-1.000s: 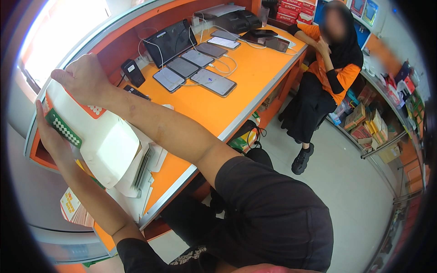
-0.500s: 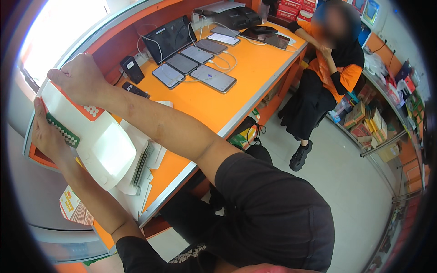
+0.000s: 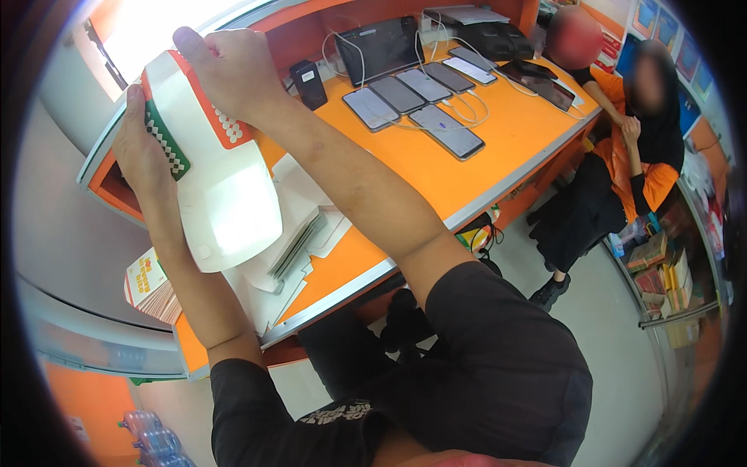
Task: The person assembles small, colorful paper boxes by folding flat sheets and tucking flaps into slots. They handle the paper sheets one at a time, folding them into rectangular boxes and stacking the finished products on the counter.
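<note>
Head view: my left hand grips the left edge of a white carton box with red and green patterned bands, fingers curled on it. My right hand is clamped over its top end. Box is held up above the orange table, over flat white cartons. Phones lie further back; a seated person on the right.

Bright daylight blows out the window at upper left. Glare whitens the white carton. Fisheye edges bend and darken; faces are blurred.
</note>
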